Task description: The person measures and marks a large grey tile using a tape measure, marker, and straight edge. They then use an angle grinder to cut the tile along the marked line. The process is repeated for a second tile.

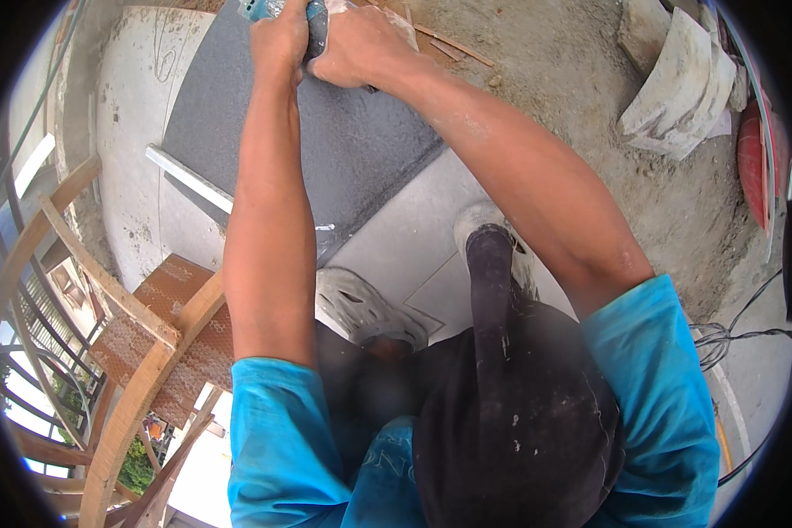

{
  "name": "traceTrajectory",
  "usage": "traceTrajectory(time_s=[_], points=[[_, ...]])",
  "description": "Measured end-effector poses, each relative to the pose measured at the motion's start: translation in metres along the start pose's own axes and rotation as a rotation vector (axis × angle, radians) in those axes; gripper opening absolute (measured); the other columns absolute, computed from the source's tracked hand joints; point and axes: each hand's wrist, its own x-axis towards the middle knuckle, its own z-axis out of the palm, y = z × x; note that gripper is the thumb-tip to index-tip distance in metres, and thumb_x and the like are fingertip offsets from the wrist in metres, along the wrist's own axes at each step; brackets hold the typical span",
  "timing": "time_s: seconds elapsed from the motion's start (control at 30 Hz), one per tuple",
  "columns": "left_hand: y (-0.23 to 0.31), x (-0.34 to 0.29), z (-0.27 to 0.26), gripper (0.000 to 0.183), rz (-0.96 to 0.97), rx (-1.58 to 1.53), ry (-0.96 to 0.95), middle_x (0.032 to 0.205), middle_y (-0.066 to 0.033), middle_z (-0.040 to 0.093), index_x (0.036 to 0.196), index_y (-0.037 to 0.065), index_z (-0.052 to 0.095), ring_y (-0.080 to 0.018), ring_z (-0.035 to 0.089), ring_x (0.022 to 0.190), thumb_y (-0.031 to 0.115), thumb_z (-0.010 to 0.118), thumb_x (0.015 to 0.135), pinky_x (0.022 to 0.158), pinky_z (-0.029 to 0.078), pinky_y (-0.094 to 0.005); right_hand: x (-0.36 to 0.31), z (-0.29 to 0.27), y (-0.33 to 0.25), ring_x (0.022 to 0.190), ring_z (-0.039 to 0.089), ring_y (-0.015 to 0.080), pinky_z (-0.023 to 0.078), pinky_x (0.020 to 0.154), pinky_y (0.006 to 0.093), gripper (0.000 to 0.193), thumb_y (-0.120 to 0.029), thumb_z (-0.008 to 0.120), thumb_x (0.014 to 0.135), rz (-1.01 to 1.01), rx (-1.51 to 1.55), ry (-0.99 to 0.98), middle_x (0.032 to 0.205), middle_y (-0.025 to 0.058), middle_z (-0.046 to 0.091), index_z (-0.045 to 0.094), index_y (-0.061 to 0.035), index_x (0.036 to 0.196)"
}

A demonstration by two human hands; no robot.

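Observation:
Both of my arms reach forward over a large dark grey slab (352,158) lying on pale floor tiles. At the top edge of the picture, my left hand (282,42) is closed around a teal and dark-grey hand-held tool (315,31), which looks like a power tool. Just beside it, my right hand (361,46) wraps the same tool from the other side. The tool's far end is cut off by the picture's edge, so I cannot tell its exact kind. White dust or paste marks my right hand.
A light strip (189,179) lies against the slab's left side. Wooden framing (141,387) and a brown patterned board (172,290) stand at the left. Broken pale slabs (678,88), a red sack (752,163) and black cables (730,339) lie at the right. My shoes (361,304) are near the slab.

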Motion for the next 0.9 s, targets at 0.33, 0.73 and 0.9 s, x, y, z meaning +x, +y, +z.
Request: traceTrajectory(time_s=[0.33,0.73,0.9], points=[[-0.002,-0.002,0.001,0.051,-0.007,0.028,0.007,0.072,-0.0084,0.064,0.089,-0.005,0.071,-0.0164,0.057,0.055,0.046,0.069,0.084,0.048,0.043,-0.0346,-0.004,-0.002,0.002,0.103,0.072,0.0367,0.058,0.086,0.0476,0.064,-0.020,0.070,0.075,-0.005,0.006,0.005,0.106,0.0238,0.073,0.053,0.0033,0.132],[-0.005,-0.011,0.005,0.056,0.010,0.072,0.013,0.076,-0.0116,0.066,0.091,-0.009,0.071,-0.0182,0.060,0.060,0.047,0.067,0.084,0.052,0.045,-0.0367,-0.006,0.006,0.010,0.104,0.072,0.0369,0.058,0.085,0.0473,0.068,-0.020,0.070,0.075,-0.023,0.008,0.015,0.107,0.0246,0.072,0.050,0.0040,0.136],[-0.006,-0.014,0.005,0.056,0.029,0.094,0.011,0.077,-0.0118,0.066,0.093,-0.009,0.071,-0.0180,0.060,0.061,0.047,0.068,0.085,0.052,0.045,-0.0364,-0.014,0.004,0.011,0.099,0.073,0.0364,0.058,0.082,0.0473,0.064,-0.019,0.071,0.074,-0.030,-0.018,0.048,0.103,0.0231,0.073,0.055,0.0053,0.131]])
